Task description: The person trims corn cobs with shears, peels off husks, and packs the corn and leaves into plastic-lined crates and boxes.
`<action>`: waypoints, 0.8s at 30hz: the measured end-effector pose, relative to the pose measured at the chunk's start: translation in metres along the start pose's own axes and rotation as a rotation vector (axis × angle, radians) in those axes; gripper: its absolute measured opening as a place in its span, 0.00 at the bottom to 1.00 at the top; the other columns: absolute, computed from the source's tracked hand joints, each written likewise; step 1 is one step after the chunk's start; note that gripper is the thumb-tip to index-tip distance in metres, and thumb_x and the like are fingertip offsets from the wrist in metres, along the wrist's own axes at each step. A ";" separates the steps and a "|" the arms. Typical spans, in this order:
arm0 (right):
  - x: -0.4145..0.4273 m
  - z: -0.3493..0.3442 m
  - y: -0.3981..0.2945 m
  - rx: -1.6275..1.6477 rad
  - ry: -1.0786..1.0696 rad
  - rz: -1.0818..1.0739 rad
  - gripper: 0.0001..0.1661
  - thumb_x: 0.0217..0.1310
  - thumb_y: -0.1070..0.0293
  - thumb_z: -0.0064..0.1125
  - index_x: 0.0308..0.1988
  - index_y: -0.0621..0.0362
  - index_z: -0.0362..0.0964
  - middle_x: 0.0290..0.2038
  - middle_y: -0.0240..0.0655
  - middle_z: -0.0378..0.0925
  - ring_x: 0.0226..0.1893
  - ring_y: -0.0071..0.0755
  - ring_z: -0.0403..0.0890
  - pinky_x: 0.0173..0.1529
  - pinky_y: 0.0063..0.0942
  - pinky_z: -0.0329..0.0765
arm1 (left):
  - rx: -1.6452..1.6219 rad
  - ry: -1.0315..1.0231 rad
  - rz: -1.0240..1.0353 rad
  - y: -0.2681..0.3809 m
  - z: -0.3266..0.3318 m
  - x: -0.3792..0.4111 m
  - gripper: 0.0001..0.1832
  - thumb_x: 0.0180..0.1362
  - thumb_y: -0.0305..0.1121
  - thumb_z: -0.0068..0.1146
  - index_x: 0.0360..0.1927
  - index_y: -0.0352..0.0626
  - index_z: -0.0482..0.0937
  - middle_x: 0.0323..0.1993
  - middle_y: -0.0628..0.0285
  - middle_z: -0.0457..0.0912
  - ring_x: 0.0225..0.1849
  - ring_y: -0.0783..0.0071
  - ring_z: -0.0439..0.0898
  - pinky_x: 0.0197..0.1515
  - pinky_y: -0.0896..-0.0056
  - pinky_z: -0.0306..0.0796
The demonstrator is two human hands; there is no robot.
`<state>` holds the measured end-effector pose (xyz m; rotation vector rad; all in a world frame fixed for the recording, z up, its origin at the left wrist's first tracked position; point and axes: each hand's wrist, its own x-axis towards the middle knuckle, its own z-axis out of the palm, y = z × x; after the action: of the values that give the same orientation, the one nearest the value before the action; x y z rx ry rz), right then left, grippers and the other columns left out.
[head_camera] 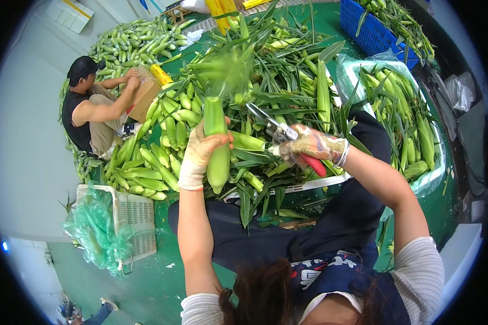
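Observation:
My left hand (203,150), in a pale work glove, grips an ear of corn in its green husk (216,162). One flat-cut end of the ear points away from me; the rounded end points towards my lap. In my right hand (309,144), which wears a patterned glove, is a pair of pruning shears (282,130) with a red handle. Its metal blades point up and left, close to the ear but apart from it. Beyond the ear, a green leafy piece (232,69) is blurred by motion. Under both hands lies a heap of corn leaves and cut stalks (276,85).
Trimmed ears (154,166) lie piled at left, with film-wrapped ears (134,40) behind. Near them a person (89,101) sits handling a cardboard box (144,95). A white crate with green plastic (136,223) stands left, a lined corn bin (439,134) right, a blue crate (374,32) behind.

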<state>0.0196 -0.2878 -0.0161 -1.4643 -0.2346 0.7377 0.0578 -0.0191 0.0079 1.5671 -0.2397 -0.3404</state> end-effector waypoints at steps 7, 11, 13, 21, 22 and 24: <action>-0.003 0.020 -0.038 -0.082 -0.172 -0.300 0.20 0.53 0.58 0.64 0.40 0.60 0.70 0.30 0.32 0.76 0.35 0.24 0.78 0.41 0.23 0.76 | -0.374 -0.332 -0.189 -0.016 0.013 -0.010 0.34 0.37 0.42 0.62 0.48 0.31 0.70 0.28 0.54 0.77 0.27 0.66 0.77 0.33 0.70 0.75; -0.007 -0.001 -0.007 0.230 0.153 -0.101 0.15 0.55 0.60 0.63 0.26 0.60 0.72 0.19 0.33 0.75 0.17 0.26 0.78 0.23 0.26 0.78 | -0.431 0.020 -0.222 -0.028 -0.030 0.016 0.37 0.42 0.47 0.65 0.52 0.33 0.68 0.34 0.54 0.76 0.30 0.66 0.76 0.34 0.69 0.75; -0.038 -0.030 0.000 0.144 0.121 -0.179 0.20 0.57 0.54 0.60 0.29 0.62 0.72 0.23 0.32 0.76 0.22 0.27 0.79 0.28 0.24 0.78 | -0.252 0.399 -0.187 -0.033 -0.107 0.038 0.31 0.46 0.50 0.65 0.49 0.39 0.71 0.36 0.57 0.77 0.37 0.65 0.76 0.46 0.63 0.73; -0.242 -0.236 0.101 -0.433 1.436 0.469 0.30 0.46 0.48 0.66 0.42 0.59 0.72 0.38 0.41 0.77 0.34 0.37 0.79 0.41 0.32 0.75 | -0.580 1.287 -0.185 -0.125 -0.289 0.092 0.31 0.57 0.47 0.53 0.56 0.33 0.67 0.59 0.53 0.69 0.59 0.53 0.68 0.59 0.44 0.62; -0.247 -0.257 0.111 -0.601 1.543 0.669 0.33 0.46 0.44 0.62 0.44 0.60 0.71 0.40 0.46 0.77 0.39 0.43 0.78 0.45 0.36 0.73 | -0.564 1.258 -0.162 -0.135 -0.309 0.094 0.32 0.57 0.48 0.53 0.57 0.33 0.66 0.60 0.52 0.68 0.60 0.53 0.67 0.59 0.45 0.62; -0.242 -0.296 0.132 -0.752 1.538 0.795 0.33 0.46 0.54 0.60 0.51 0.59 0.67 0.43 0.50 0.76 0.41 0.47 0.78 0.45 0.37 0.73 | -0.578 1.167 -0.092 -0.143 -0.341 0.097 0.33 0.58 0.49 0.51 0.59 0.32 0.63 0.62 0.51 0.65 0.61 0.52 0.65 0.60 0.48 0.62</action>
<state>-0.0375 -0.6764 -0.1107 -2.4575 1.4448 -0.1158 0.2625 0.2681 -0.1392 0.9881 0.7753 0.4337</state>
